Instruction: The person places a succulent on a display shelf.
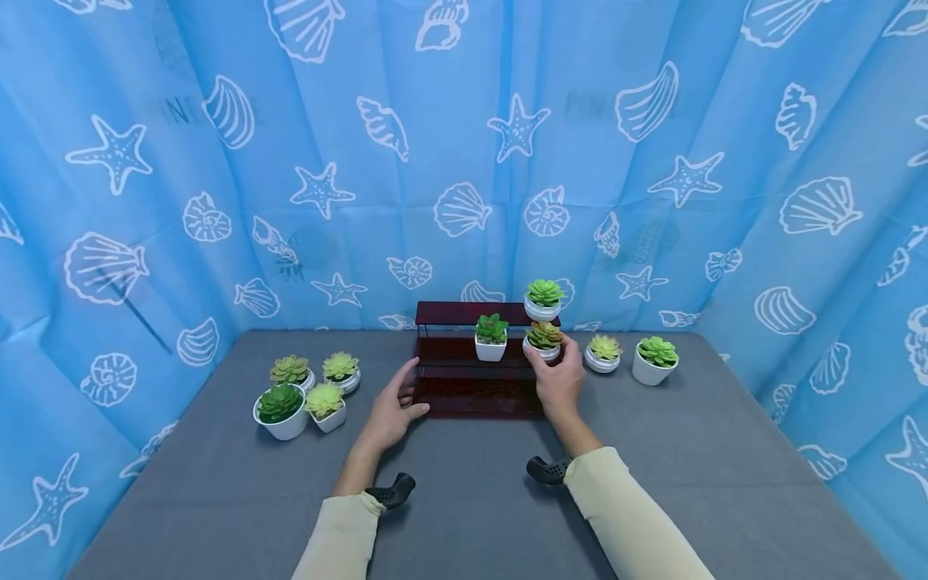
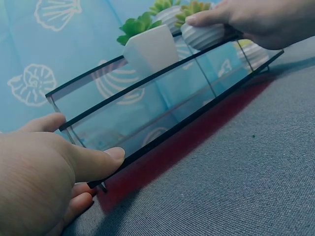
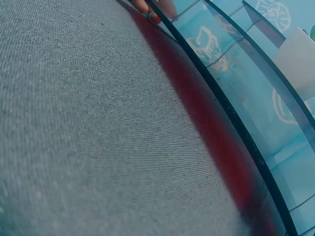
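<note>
A dark red see-through three-tier display shelf point(image 1: 474, 395) stands toward the back of the table. My left hand point(image 1: 387, 415) grips its left end, with the thumb point(image 2: 101, 164) over the bottom tier's front edge and some fingers lower down beside it. At the right end of the middle tier, my right hand point(image 1: 560, 385) holds a potted succulent point(image 1: 544, 333) with reddish-green leaves by its ribbed white pot. To its left on that tier sits a green succulent in a square white pot point(image 1: 490, 351). Another bright green succulent point(image 1: 544, 292) stands on the top tier's right end.
On the left of the table several potted succulents cluster, among them a dark green one point(image 1: 279, 404) and a pale one point(image 1: 325, 399). Right of the shelf stand a small yellow-green succulent point(image 1: 603, 348) and a green one point(image 1: 656, 353). Behind hangs a blue shell-print curtain point(image 1: 449, 129).
</note>
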Available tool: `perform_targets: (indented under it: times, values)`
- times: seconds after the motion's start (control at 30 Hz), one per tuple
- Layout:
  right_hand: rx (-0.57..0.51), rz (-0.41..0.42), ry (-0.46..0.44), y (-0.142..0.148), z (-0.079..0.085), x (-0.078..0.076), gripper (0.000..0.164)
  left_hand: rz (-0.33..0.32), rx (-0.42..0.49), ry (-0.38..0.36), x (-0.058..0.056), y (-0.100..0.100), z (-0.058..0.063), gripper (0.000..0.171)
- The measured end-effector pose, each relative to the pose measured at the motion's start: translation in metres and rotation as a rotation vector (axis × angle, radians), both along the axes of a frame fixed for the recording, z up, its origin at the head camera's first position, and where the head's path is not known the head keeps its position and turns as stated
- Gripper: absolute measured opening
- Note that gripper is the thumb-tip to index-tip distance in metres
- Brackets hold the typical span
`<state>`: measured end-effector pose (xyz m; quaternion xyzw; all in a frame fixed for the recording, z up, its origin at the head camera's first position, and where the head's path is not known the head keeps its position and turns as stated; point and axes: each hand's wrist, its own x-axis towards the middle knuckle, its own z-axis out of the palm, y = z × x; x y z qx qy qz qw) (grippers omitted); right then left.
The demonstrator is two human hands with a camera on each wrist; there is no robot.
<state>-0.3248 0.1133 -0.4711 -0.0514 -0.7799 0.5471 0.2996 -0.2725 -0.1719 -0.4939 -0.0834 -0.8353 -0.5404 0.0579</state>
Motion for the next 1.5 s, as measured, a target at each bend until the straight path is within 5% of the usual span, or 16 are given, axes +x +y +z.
perform_targets:
  times: [0.43,0.83,1.13,1.5]
  values:
    - [0.016,0.013,-0.005,0.001,-0.002,0.001,0.065,0.005,0.000,-0.021,0.000,0.000,-0.001,0.079]
    - [0.146,0.082,-0.013,0.010,-0.001,0.005,0.071,0.018,-0.007,-0.022,-0.001,-0.001,0.003,0.078]
    - [0.085,0.161,-0.043,0.026,0.003,0.020,0.068,0.009,-0.007,-0.031,0.000,0.000,0.001,0.078]
    - [0.173,0.061,0.063,0.063,0.004,0.039,0.045,0.018,-0.014,-0.029,0.000,0.000,0.001,0.079]
